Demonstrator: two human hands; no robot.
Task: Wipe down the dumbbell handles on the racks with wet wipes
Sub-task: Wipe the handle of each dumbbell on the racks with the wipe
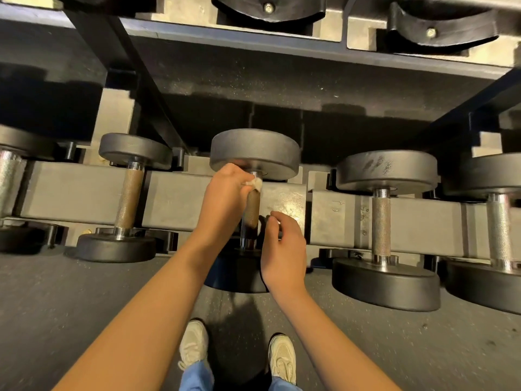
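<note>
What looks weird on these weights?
Two handles look rusty brown: the middle handle, which the left hand grips with a wipe, and the left handle. The right handle is shiny silver, and the dumbbell head above it has scuff marks.

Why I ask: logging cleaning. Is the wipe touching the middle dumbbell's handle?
Touching: the head view shows the left hand pressing the wipe onto the handle.

A gym's weight area is shown: round-headed dumbbells (383, 221) with knurled steel handles are laid in a row on a grey tiered rack (174, 198) to either side of the gripped handle (253, 207), black cradles (269, 12) are bolted on the tier above it, and speckled rubber flooring (84, 292) is spread below it.
</note>
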